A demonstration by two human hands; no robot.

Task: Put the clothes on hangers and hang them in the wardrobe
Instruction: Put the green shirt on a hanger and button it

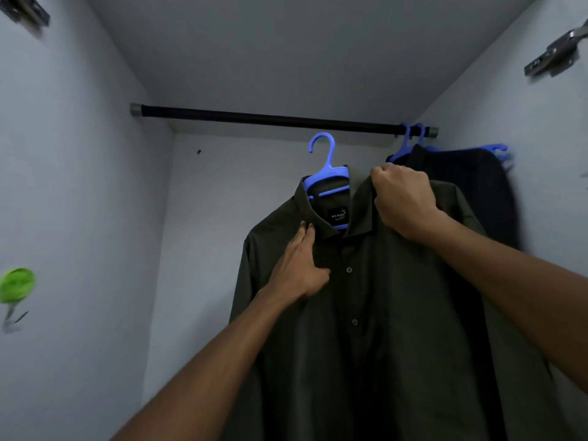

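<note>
A dark olive button shirt [366, 313] is on a blue plastic hanger [327, 173], held up inside the wardrobe. The hanger's hook sits just below the black rail [270, 119], not touching it. My right hand [404, 202] is clenched on the shirt's right shoulder by the collar. My left hand [299, 268] lies against the shirt's left front below the collar, thumb pinching the placket. A black label shows inside the collar.
At the rail's right end hang blue hangers [410, 138] with a dark garment [471, 186]. Grey wardrobe walls close in on both sides. A green object [16, 284] sticks to the left wall. Metal hinges [553, 55] show at the upper corners.
</note>
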